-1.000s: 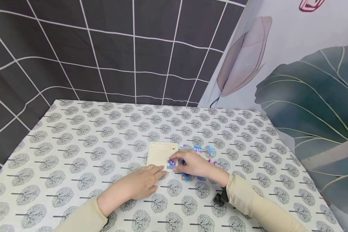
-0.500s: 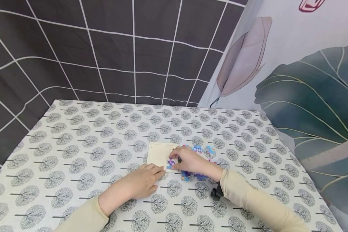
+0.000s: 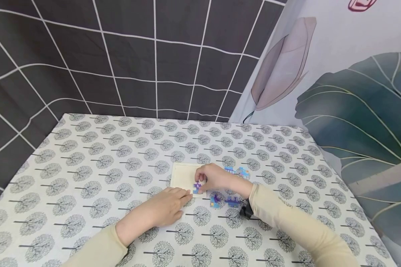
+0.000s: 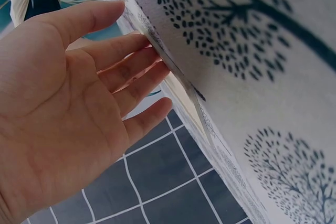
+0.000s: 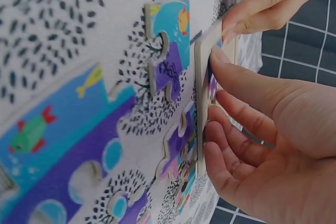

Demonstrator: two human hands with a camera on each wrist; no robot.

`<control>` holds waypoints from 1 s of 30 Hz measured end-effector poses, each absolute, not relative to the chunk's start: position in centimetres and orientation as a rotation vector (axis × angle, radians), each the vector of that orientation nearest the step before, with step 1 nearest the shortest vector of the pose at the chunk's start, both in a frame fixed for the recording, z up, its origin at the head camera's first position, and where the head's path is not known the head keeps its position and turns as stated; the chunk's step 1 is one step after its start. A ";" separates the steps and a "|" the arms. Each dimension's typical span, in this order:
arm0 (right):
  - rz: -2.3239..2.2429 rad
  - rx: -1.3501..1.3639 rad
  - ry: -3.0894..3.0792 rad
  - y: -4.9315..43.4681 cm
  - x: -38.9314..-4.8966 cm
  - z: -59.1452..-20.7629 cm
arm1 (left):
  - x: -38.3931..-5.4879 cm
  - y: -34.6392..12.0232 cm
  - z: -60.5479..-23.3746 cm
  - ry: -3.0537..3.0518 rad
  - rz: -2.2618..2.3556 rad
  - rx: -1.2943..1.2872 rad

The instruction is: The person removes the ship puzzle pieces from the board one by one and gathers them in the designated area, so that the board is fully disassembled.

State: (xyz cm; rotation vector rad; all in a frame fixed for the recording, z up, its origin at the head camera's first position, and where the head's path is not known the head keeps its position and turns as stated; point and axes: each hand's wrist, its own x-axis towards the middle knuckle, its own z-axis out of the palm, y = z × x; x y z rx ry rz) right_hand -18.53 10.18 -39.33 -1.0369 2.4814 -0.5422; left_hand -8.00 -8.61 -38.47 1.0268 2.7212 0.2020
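Observation:
A shallow pale wooden puzzle tray [image 3: 183, 171] lies flat on the cloth. In its near right corner sits a purple and blue jigsaw puzzle piece [image 3: 196, 187], which my right hand [image 3: 215, 176] pinches between thumb and curled fingers. The right wrist view shows the thumb [image 5: 244, 80] over the tray's edge, with most of the piece hidden. My left hand [image 3: 168, 206] lies palm down, its straight fingertips at the tray's near edge. From the left wrist view, that hand's fingers [image 4: 139, 80] reach the tray's rim and hold nothing.
Several loose jigsaw pieces lie right of the tray, among them a corner piece with an orange fish [image 5: 176, 51] and one with a green fish [image 5: 37, 132]. A tree-print cloth [image 3: 113, 207] covers the table; a dark grid curtain [image 3: 127, 55] hangs behind.
My right hand has shifted slightly and its fingers have drawn in more over the piece, which stays in the tray's corner. My left hand keeps its place at the tray edge.

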 end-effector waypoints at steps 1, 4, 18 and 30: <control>-0.543 -1.036 2.468 10.1 -18.6 -39.3 | -8.0 -8.6 -38.5 2.722 0.207 1.024; -0.545 -1.021 2.436 10.0 -18.8 -39.2 | -8.0 -8.6 -38.5 2.723 0.216 1.015; -0.416 -0.934 2.495 9.4 -18.1 -38.8 | -8.0 -8.7 -38.7 2.722 0.237 0.979; -0.299 -0.950 2.452 9.2 -18.2 -38.3 | -8.0 -8.7 -38.7 2.724 0.253 0.971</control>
